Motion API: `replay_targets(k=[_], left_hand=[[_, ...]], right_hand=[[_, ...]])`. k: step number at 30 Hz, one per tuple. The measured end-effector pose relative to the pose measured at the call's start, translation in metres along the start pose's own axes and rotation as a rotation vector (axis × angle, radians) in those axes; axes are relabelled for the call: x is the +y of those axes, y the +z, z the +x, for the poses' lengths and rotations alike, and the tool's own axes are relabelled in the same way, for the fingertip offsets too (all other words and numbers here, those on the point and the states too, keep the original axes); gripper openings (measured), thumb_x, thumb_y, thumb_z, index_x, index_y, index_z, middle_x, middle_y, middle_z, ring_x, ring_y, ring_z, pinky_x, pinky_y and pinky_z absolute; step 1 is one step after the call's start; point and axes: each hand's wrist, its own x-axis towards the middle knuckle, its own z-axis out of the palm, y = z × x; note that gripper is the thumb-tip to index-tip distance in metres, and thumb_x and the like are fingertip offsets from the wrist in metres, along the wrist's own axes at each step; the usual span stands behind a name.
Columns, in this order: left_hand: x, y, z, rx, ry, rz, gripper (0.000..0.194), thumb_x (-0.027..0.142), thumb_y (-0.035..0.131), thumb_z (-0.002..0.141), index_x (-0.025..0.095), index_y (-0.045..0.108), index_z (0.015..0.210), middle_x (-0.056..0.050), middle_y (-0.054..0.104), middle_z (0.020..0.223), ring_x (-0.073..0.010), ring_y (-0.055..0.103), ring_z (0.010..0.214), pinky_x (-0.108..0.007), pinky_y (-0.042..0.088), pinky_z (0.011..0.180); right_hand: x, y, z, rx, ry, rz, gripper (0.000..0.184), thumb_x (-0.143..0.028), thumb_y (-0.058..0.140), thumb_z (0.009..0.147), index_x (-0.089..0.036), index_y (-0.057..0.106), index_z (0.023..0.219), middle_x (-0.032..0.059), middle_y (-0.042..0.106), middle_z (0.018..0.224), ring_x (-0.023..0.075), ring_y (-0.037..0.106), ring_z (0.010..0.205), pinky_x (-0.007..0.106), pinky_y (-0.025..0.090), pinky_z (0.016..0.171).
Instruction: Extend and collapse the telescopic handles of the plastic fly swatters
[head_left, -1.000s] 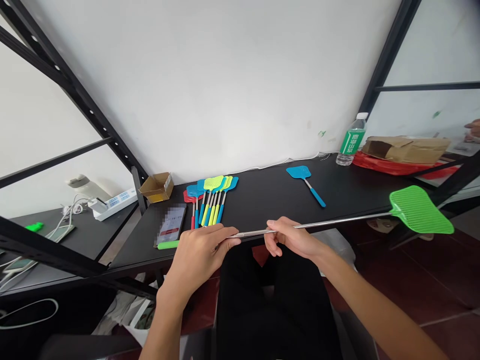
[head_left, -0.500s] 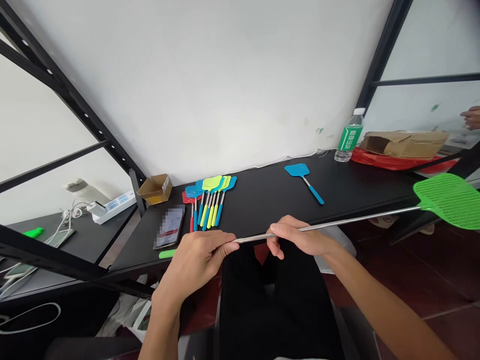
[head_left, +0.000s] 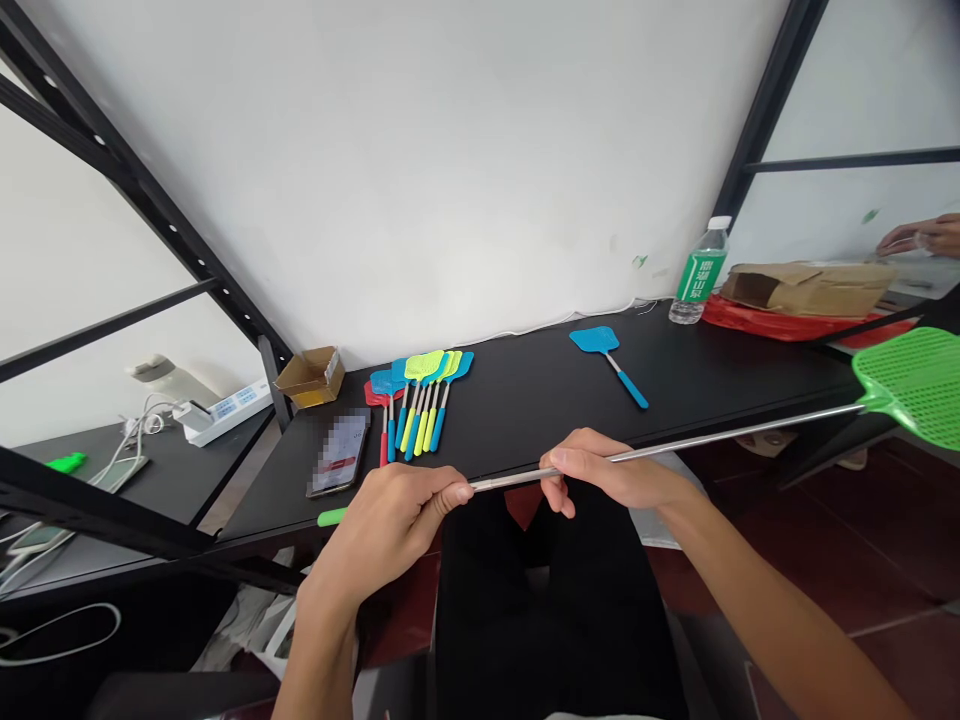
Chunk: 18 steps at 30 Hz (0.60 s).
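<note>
A: Where does the work stand?

B: Midway, it appears. A bright green, perforated plastic fly swatter point(head_left: 913, 385) spans the front edge of a black, flat worktop point(head_left: 517, 400), its slim metal shaft point(head_left: 712, 440) reaching right. The left hand point(head_left: 401, 510) clasps the handle end, thumb and fingers closed; the right hand point(head_left: 600, 470) pinches the shaft between thumb and forefinger, its other fingers loosely curled.

A: What is done, what is left?

B: The shaft looks drawn out; whether fully, nobody can tell. The swatter is not set down. Near the worktop's left end lies an overlapping row of blue, yellow-green and red plastic swatters point(head_left: 425, 368), shafts short. A lone blue plastic swatter point(head_left: 595, 340) rests apart, right of the middle, toward the back edge.

A: And the textures?

B: The green paddle is squarish, finely holed, tapering to a neck. The shaft gleams smooth; the handles are rounded tubes.
</note>
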Motion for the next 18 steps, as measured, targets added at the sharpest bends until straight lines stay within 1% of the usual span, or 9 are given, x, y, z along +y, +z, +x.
replay_targets(k=[5, 8, 14, 18], left_hand=[[-0.0026, -0.001, -0.0018, -0.012, -0.013, -0.02, 0.039, 0.036, 0.038, 0.105, 0.02, 0.056, 0.075, 0.004, 0.044, 0.056, -0.0122, 0.043, 0.053, -0.025, 0.029, 0.055], [-0.004, -0.0015, -0.0024, -0.024, -0.032, -0.025, 0.04, 0.037, 0.038, 0.105, 0.02, 0.057, 0.074, 0.004, 0.044, 0.056, -0.0123, 0.044, 0.053, -0.025, 0.03, 0.055], [-0.0044, -0.0037, -0.0005, -0.039, -0.043, -0.052, 0.042, 0.037, 0.038, 0.105, 0.02, 0.058, 0.072, 0.004, 0.039, 0.054, -0.0114, 0.04, 0.05, -0.024, 0.031, 0.053], [-0.0051, -0.004, 0.0002, -0.053, -0.05, -0.07, 0.044, 0.039, 0.038, 0.105, 0.019, 0.058, 0.071, 0.004, 0.039, 0.055, -0.011, 0.039, 0.05, -0.024, 0.031, 0.053]], right_hand=[[-0.0006, -0.0002, -0.0011, -0.008, -0.005, 0.005, 0.056, -0.051, 0.039, 0.104, -0.012, 0.07, 0.078, 0.0062, 0.065, 0.068, 0.0171, 0.063, 0.067, 0.033, 0.053, 0.073], [-0.0008, -0.0008, -0.0022, -0.008, 0.0, 0.005, 0.055, -0.05, 0.04, 0.104, -0.012, 0.07, 0.079, 0.0065, 0.065, 0.069, 0.0173, 0.063, 0.068, 0.033, 0.053, 0.073], [-0.001, -0.0026, -0.0035, -0.022, 0.005, 0.0, 0.053, -0.05, 0.041, 0.104, -0.012, 0.07, 0.08, 0.0065, 0.065, 0.07, 0.0173, 0.063, 0.069, 0.033, 0.054, 0.075], [-0.0025, -0.0036, -0.0037, -0.026, -0.003, -0.015, 0.053, -0.05, 0.041, 0.103, -0.012, 0.07, 0.08, 0.0066, 0.065, 0.07, 0.0176, 0.063, 0.069, 0.034, 0.054, 0.075]])
